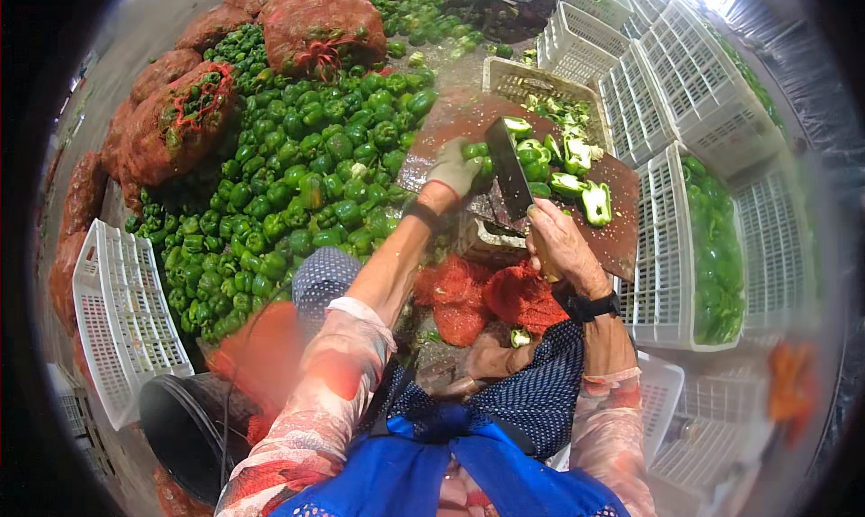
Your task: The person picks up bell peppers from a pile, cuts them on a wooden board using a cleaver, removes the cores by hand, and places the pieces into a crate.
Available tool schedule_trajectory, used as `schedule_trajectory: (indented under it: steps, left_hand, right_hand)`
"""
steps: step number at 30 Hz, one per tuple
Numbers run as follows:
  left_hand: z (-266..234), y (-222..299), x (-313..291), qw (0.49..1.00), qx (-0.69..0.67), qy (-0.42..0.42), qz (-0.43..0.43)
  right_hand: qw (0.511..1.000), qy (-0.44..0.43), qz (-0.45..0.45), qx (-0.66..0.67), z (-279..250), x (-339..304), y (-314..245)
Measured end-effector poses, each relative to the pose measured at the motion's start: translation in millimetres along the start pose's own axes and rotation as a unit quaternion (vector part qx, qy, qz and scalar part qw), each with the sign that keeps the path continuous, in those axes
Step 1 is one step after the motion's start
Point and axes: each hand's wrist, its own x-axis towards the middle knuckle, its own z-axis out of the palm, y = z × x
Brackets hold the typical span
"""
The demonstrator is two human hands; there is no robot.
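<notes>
My left hand (452, 172), in a pale glove, is closed around a green bell pepper (478, 157) over the left part of a brown cutting board (617, 238). My right hand (568, 249) is bare and grips the wooden handle of a cleaver (511, 171). The dark, broad blade stands just right of the pepper; whether it touches the pepper I cannot tell. Right of the blade lie several cut pepper pieces, among them a halved pepper (596, 204) with its pale inside showing. Small seeds are scattered on the board.
A large heap of green bell peppers (297, 193) spreads to the left. Full red mesh sacks (323, 26) stand behind it. White plastic crates (665, 256) line the right side, one holding peppers. Behind the board is a crate (505, 71) with pepper scraps. Red netting (459, 296) lies below the board.
</notes>
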Motion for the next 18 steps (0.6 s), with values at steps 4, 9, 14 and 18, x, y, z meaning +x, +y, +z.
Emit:
schedule_trajectory:
  steps: [4, 9, 14, 18]
  left_hand:
    - [2, 0, -1, 1.0, -0.003, 0.02, -0.003]
    - [2, -1, 0, 1.0, 0.002, 0.017, -0.002]
    - [-1, -2, -1, 1.0, -0.009, 0.003, -0.001]
    - [-3, 0, 0, 0.999, -0.009, -0.036, -0.027]
  right_hand:
    - [0.989, -0.014, -0.12, -0.09, 1, -1, -2]
    - [0.997, 0.021, -0.004, -0.079, 10, 4, -8]
    - [0.999, -0.006, 0.032, 0.042, 6, 2, -13]
    - [0.982, -0.035, -0.132, -0.127, 1, 13, -9]
